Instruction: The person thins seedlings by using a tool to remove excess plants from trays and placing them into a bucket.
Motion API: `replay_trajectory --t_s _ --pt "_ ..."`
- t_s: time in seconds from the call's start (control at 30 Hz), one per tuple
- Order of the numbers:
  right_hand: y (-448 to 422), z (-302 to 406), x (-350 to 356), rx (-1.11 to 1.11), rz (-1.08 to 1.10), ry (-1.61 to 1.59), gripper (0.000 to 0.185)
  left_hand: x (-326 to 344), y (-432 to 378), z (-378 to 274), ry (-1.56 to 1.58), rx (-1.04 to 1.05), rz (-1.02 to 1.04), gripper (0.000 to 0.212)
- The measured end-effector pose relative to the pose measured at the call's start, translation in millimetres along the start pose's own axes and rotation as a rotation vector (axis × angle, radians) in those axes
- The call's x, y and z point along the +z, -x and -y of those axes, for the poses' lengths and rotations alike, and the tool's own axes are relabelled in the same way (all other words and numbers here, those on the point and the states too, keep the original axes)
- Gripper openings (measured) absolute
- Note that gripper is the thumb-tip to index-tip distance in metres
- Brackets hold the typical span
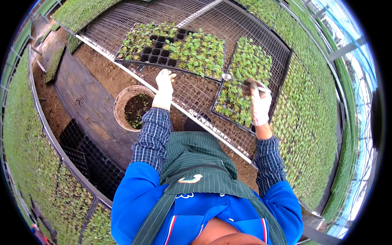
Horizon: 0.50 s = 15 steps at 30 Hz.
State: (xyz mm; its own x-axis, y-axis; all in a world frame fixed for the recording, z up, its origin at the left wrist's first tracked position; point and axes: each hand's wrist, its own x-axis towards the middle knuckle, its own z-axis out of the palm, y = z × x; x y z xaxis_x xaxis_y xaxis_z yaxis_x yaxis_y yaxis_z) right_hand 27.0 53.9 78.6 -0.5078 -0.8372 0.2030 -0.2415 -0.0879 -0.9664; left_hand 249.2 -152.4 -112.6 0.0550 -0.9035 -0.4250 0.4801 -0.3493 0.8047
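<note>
A small metal spoon [227,77] is held in my right hand [260,101], which wears a white glove with dark, soiled fingers. The spoon's bowl rests over the left edge of the right seedling tray [249,61], full of green seedlings. My left hand [164,87], in a white glove, hovers just below the front edge of a wider area of seedling plug trays [199,53]. Its fingers are curled together; whether something small is pinched in them is hidden. Between the seedlings there, several black cells [154,52] stand without plants.
A bucket [120,111] holding dark soil and plant bits stands left of my left forearm. The trays lie on a wire mesh bench [196,87] with a pale metal edge rail [211,130]. Stacked black plug trays [95,162] lie lower left. Dense seedlings [303,128] spread at right.
</note>
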Motion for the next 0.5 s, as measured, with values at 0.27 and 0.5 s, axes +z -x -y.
replay_trajectory --t_s 0.27,0.5 --pt "-160 -36 173 -0.344 0.176 0.442 0.025 0 -12 -16 0.149 -0.049 -0.137 0.019" --pt "-202 -50 255 -0.552 0.322 0.850 0.023 -2 -10 -24 0.256 -0.153 -0.139 0.015"
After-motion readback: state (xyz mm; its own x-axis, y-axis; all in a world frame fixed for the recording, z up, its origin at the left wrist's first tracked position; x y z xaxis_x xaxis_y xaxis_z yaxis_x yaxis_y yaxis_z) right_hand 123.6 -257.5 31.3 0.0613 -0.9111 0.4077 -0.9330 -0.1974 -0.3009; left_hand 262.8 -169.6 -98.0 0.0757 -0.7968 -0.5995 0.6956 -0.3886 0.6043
